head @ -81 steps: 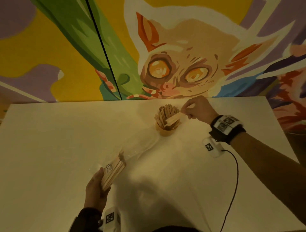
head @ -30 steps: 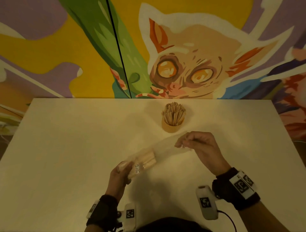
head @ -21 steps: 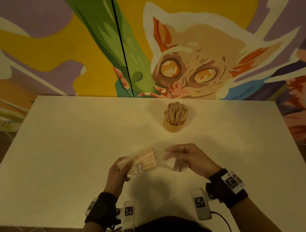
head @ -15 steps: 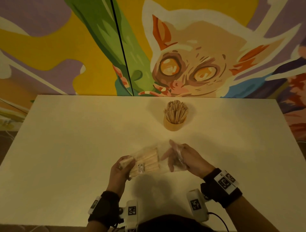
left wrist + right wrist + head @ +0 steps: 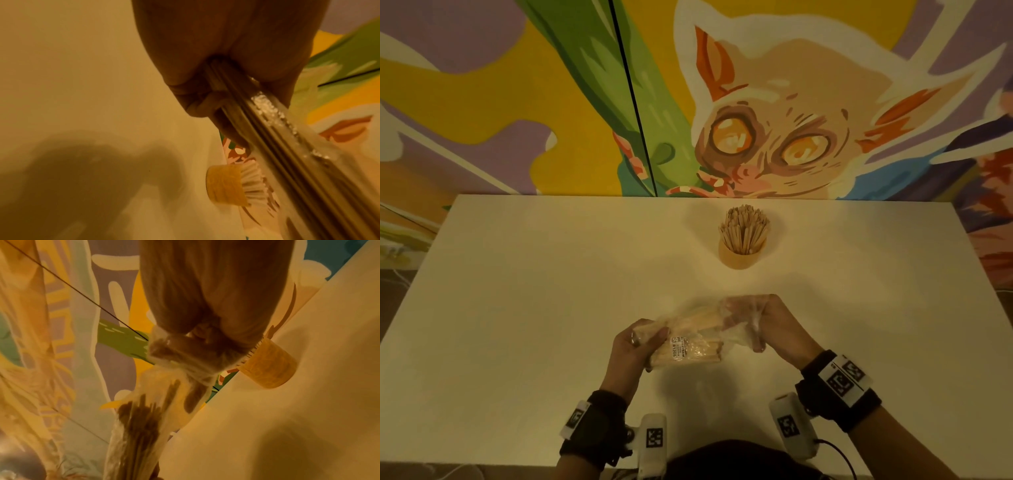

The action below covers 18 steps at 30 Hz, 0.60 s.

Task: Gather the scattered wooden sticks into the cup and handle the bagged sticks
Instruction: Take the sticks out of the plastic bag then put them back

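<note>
Bagged sticks (image 5: pixel 690 346) held between both hands, left (image 5: pixel 633 349) and right (image 5: pixel 767 325) each gripping an end.

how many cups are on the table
1. The cup stands upright at the far middle of the table, full of sticks. Nothing in view could hide another.

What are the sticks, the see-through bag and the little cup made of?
The sticks look like pale, unvarnished wood: flat and matte. The bag seems thin clear plastic; it crinkles, glints, and shows the bagged sticks through it. The cup is tan and matte, maybe wood or cardboard; I can't tell which.
</note>
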Available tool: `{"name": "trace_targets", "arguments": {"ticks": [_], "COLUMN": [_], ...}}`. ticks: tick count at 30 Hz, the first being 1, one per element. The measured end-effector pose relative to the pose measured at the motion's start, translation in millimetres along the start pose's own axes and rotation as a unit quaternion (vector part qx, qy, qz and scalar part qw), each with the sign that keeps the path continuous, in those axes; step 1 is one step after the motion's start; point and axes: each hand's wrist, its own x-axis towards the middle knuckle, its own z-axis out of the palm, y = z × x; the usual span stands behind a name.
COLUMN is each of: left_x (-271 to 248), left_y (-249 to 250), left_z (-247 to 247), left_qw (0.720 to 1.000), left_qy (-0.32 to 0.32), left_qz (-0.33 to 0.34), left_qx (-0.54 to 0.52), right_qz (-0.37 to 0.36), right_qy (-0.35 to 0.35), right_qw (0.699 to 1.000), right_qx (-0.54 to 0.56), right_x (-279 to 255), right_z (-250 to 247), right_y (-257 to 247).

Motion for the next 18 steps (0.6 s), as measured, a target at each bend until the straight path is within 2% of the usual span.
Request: {"name": "trace_targets", "arguments": {"ticks": [2,4,7,11,14,18], "left_x": [-3.5,-5.2,-9.2,-11.3,-8.6,-3.2], "left_y": [2.9,5.2,10.4,17.0,20.0,24.3], "left_z": [8.4,17.2,28.8,37.8,37.9,28.9], "left_qw": [0.999,0.998,0.998,0.999,0.996,0.988], "left_qy": [-0.021,-0.032,-0.032,0.031,0.047,0.023], "left_qz": [0.006,0.005,0.018,0.026,0.064,0.11], "left_qx": [0.027,0.048,0.06,0.014,0.04,0.105], "right_qz": [0.0,-0.022,-0.038,-0.096,-0.112,-0.125], "right_qy": [0.001,0.0,0.048,0.129,0.131,0.1], "right_qw": [0.999,0.999,0.994,0.973,0.971,0.978], "right_qx": [-0.044,0.024,0.086,0.164,0.167,0.133], "right_x": [0.5,0.8,-1.0,-1.7,-4.4,-8.1], "right_z": [4.8,11.5,16.2,17.8,16.3,18.0], "right_y": [3.9,9.6,14.4,19.4,17.0,12.7]}}
